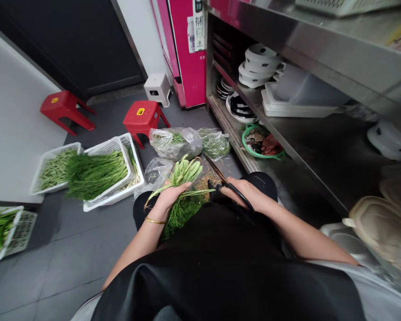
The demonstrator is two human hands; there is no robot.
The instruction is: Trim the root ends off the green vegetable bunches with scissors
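My left hand [172,194] is wrapped round a bunch of feathery greens [187,171], which look like fennel or dill. Pale stem ends fan out away from me, while the fine fronds hang below the hand towards my lap. One loose stem sticks out sideways to the right. In my right hand [245,191] is a pair of black-handled scissors [215,167], blades pointing forward and left, a little to the right of the stems. Brown root trimmings [207,182] lie beneath, between my knees. Whether the scissor blades are parted is hard to make out.
Left on the floor are white baskets of feathery greens [102,171], green beans [58,168] and green stalks [0,234]. Ahead lie plastic bags of greens [177,143] and a red stool [142,117]. A steel shelf [287,147] with a green basket [270,156] stands close on my right.
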